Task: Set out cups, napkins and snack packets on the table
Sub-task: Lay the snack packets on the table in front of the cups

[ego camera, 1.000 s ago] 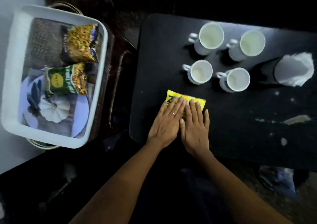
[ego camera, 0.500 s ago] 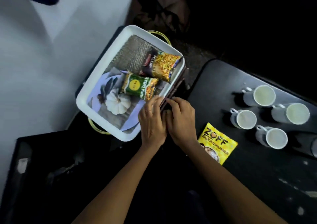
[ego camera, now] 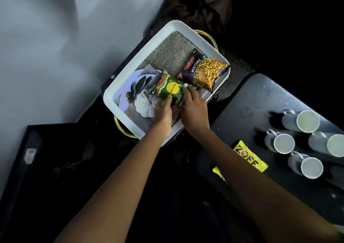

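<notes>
The green snack packet (ego camera: 170,92) lies in the white tray (ego camera: 130,71), its long axis running from upper left toward lower right, its near end between our hands. Our left hand (ego camera: 164,112) pinches its lower edge and our right hand (ego camera: 193,108) grips its right side. The table (ego camera: 260,97) sits to the right, nearer our right arm, with the yellow packet (ego camera: 249,157) and four cups (ego camera: 283,143); the Mixture packet (ego camera: 204,69) waits in the tray.

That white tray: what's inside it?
The white tray holds a Mixture packet and a green packet, gripped by both hands, left, right. They cover part of its pumpkin picture.
</notes>
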